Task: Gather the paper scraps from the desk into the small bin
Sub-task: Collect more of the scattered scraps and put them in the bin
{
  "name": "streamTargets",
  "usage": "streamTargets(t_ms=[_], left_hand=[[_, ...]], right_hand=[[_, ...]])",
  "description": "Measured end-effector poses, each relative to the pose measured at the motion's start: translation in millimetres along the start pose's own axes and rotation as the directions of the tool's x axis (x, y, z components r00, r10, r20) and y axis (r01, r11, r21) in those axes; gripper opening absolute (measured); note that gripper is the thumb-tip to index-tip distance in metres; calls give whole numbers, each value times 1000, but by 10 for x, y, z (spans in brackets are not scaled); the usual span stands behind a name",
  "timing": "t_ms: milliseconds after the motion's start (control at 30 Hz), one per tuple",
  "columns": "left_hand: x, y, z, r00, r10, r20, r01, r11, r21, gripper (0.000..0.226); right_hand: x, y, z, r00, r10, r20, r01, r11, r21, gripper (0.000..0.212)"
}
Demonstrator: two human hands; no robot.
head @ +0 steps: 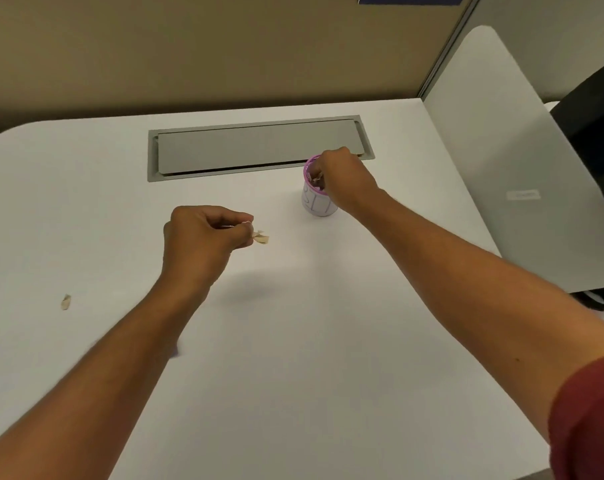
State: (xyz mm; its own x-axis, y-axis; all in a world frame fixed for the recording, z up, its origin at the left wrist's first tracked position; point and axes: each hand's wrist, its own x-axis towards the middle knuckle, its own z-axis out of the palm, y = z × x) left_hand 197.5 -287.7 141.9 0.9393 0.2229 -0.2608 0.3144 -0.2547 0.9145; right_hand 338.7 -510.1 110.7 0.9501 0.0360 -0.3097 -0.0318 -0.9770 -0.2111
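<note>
The small bin [317,202] is a white cup with a pink rim, standing on the white desk [293,323] right of centre. My right hand [342,178] is over its mouth, fingertips pinched on a paper scrap [316,179] at the rim. My left hand [207,237] hovers mid-desk, thumb and finger pinching a tan paper scrap [261,237] that sticks out to the right. Another tan scrap [66,301] lies on the desk at the far left, apart from both hands.
A grey cable hatch [259,147] is set into the desk just behind the bin. A tan partition wall [207,46] closes the back. A white side panel [501,150] and a black chair [594,140] stand on the right.
</note>
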Motion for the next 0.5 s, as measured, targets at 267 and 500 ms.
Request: streamTargets(t_ms=[267,500], left_hand=[[11,43,154,1000,-1,13,1,1000,-3,14],[19,22,249,1000,-11,12,11,1000,-25,12]], right_hand=[[-96,144,-273,984,-125,-124,124,992,-20,46],[180,41,-180,1000,-4,-30,5,1000,16,56]])
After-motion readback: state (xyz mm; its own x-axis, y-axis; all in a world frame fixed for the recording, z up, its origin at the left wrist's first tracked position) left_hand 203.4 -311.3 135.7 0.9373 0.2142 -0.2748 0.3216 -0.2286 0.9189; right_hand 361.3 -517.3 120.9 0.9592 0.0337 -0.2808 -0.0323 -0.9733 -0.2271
